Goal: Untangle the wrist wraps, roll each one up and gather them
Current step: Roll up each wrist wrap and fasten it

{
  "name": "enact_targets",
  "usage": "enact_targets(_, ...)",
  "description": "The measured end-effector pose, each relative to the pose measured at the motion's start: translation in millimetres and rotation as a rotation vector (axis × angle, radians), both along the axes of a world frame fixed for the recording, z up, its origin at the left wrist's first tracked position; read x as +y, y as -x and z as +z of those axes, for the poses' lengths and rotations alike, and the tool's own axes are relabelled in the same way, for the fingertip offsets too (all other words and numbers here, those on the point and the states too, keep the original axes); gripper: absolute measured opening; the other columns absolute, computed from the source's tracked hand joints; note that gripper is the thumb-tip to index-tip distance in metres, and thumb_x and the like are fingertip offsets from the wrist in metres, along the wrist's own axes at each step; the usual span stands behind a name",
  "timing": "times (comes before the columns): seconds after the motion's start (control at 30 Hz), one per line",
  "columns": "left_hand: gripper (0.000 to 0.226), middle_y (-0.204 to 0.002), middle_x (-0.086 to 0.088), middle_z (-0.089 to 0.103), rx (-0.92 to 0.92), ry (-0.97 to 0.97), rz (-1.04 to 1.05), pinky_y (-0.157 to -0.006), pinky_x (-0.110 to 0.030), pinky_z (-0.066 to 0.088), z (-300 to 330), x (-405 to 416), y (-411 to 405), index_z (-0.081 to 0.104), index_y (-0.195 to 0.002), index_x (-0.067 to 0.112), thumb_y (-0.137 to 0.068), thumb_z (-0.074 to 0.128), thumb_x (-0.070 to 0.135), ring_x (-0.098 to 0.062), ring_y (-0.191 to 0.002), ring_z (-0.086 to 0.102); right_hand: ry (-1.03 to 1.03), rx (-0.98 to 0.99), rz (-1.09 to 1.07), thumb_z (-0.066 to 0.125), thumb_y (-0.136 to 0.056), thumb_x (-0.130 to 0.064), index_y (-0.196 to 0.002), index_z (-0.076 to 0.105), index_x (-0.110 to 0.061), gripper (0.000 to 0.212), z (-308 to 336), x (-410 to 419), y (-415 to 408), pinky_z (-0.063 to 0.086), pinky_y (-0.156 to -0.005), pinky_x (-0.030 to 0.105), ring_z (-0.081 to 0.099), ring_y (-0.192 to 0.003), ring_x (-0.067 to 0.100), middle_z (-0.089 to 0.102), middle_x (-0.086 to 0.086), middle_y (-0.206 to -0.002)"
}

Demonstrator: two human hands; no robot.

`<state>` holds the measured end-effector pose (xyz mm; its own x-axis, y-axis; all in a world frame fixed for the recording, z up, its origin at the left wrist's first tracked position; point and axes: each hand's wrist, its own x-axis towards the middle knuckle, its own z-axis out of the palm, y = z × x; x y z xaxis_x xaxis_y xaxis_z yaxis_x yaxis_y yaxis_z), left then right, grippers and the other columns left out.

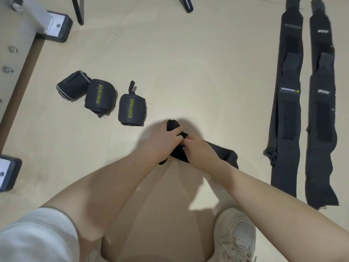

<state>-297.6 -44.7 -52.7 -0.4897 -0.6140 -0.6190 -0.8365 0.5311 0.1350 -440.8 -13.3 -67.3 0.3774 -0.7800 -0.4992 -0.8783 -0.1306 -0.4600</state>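
Head view: left hand (pixel 166 137) and right hand (pixel 198 150) both grip black wrap (pixel 222 150) (fingers curled); 3 rolled wraps (pixel 102 97) nearby.

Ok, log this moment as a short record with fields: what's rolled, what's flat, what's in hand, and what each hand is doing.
rolled: three wraps grouped on the floor, upper left
flat: two long straps lying side by side at right, several wraps laid end to end
in hand: black wrap, partly rolled, tail trailing right
left hand: grips the rolled end
right hand: pinches the wrap beside the roll
other: shoe, lower right
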Motion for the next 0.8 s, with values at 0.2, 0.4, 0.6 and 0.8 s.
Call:
enact_targets(0.2,0.058,-0.159,0.002,0.004,0.139,0.038,0.139,-0.104,-0.048,0.037,-7.7,11.0,0.4,0.02,-0.147,0.016,-0.094,0.042,0.008,-0.043,-0.14,0.008,-0.625,-0.719,-0.921,0.037,-0.098,-0.008,-0.132,0.038,-0.021,0.036,-5.4,7.6,-13.3,0.044,-0.083,0.021,0.058,-0.106,0.016,0.057,-0.001,-0.119)
enact_targets(0.4,0.105,-0.149,0.003,-0.037,0.228,-0.185,0.303,-0.113,-0.04,0.02,-1.0,14.1,0.9,-0.033,-0.138,0.029,-0.076,0.042,-0.014,-0.034,-0.141,-0.022,-0.341,-0.461,-0.67,0.042,-0.097,-0.013,-0.139,0.035,-0.017,0.042,-5.6,0.0,-22.8,0.043,-0.089,0.027,0.054,-0.108,0.017,0.057,0.002,-0.121)
enact_targets(0.6,0.076,-0.158,-0.002,-0.011,0.735,-0.366,0.798,-0.107,-0.019,0.02,-1.4,8.3,-4.4,-0.01,-0.149,0.017,-0.091,0.035,-0.006,-0.007,-0.14,0.012,-0.338,-0.397,-0.702,0.052,-0.091,-0.039,-0.119,0.058,-0.018,0.036,-9.2,-4.7,-16.7,0.044,-0.097,0.033,0.052,-0.111,0.016,0.052,0.004,-0.12)
enact_targets(0.8,0.051,-0.134,-0.002,0.046,0.891,-0.261,1.399,-0.085,-0.02,0.041,-14.1,17.1,-19.2,0.035,-0.14,0.01,-0.093,0.055,0.01,-0.011,-0.108,0.05,-0.365,-0.393,-0.784,0.066,-0.08,-0.042,-0.126,0.056,-0.02,0.052,-10.1,-0.9,-25.8,0.049,-0.094,0.037,0.06,-0.101,0.02,0.056,0.006,-0.117)
